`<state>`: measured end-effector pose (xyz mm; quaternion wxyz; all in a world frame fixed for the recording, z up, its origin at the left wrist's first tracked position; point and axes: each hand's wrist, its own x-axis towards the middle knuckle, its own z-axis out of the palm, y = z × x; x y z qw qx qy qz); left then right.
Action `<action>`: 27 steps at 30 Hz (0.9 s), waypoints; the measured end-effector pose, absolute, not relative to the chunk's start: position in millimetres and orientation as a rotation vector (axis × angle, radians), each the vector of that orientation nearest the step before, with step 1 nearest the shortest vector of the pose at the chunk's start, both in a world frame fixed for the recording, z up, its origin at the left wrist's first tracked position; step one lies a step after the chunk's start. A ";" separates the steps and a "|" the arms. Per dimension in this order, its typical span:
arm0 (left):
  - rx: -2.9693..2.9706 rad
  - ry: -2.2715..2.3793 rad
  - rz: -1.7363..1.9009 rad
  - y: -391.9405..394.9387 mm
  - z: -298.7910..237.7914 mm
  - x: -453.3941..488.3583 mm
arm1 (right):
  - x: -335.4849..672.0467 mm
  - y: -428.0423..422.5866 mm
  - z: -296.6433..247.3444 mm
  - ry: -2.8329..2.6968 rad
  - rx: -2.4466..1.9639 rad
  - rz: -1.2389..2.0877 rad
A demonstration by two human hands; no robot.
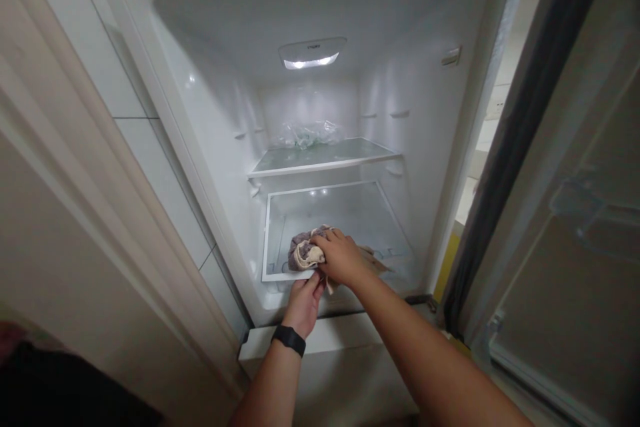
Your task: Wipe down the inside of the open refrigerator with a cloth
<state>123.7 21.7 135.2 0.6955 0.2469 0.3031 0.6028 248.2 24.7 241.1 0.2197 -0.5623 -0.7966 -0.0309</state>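
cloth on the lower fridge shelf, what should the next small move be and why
Probably slide the cloth sideways along the front of the lower shelf with the right hand: its fingers lie over the bunched cloth there, bare glass shows beside it, and the left hand is at the front edge, perhaps steadying it.

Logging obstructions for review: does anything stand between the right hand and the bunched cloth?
Nothing visible does: the right hand lies directly on the cloth. The crumpled clear plastic sits apart, on the upper shelf.

Only illegible marking (313, 47), on lamp cover (311, 54)
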 end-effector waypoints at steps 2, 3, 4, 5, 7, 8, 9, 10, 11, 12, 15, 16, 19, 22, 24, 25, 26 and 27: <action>0.514 0.673 1.346 19.3 137.2 123.4 | 252.1 24.1 239.6 -2.176 -1.562 -0.061; 0.498 0.668 1.352 18.1 137.9 123.6 | 254.0 22.8 237.7 -2.155 -1.560 -0.054; 0.485 0.661 1.360 17.2 138.3 124.3 | 255.2 21.3 235.4 -2.134 -1.552 -0.042; 0.479 0.653 1.370 16.4 138.6 125.3 | 255.2 19.8 232.9 -2.110 -1.541 -0.022; 0.478 0.635 1.392 15.5 138.8 127.9 | 251.4 18.0 228.8 -2.059 -1.495 0.048; 0.480 0.629 1.405 15.2 138.8 129.3 | 248.0 17.9 227.5 -2.037 -1.464 0.094; 0.480 0.625 1.419 14.9 138.9 130.6 | 244.1 18.3 227.0 -2.024 -1.427 0.142; 0.478 0.623 1.433 14.6 139.2 131.5 | 240.7 19.1 227.4 -2.028 -1.385 0.192; 0.476 0.620 1.446 14.3 139.6 132.2 | 238.3 20.0 228.4 -2.046 -1.337 0.244; 0.473 0.619 1.457 14.0 140.0 132.5 | 237.8 20.6 229.9 -2.070 -1.286 0.298; 0.468 0.627 1.452 13.9 141.7 131.9 | 250.5 17.1 231.4 -2.060 -1.164 0.394; 0.464 0.639 1.442 14.1 142.1 131.5 | 258.9 13.4 228.7 -1.981 -1.154 0.380; 0.448 0.677 1.408 15.1 143.0 130.5 | 286.7 -4.4 205.3 -1.428 -1.249 0.349; 0.431 0.702 1.397 15.8 143.9 130.4 | 301.9 -22.4 167.5 -0.741 -1.322 0.664; 0.426 0.714 1.393 16.2 144.8 130.5 | 301.5 -27.1 146.3 -0.526 -1.297 0.913; 0.425 0.720 1.391 16.3 145.4 130.5 | 299.6 -26.2 139.2 -0.486 -1.276 1.006; 0.426 0.727 1.387 16.3 146.1 130.4 | 297.4 -23.5 134.6 -0.464 -1.256 1.079; 0.427 0.734 1.382 16.2 146.9 130.1 | 295.8 -19.3 132.4 -0.428 -1.234 1.140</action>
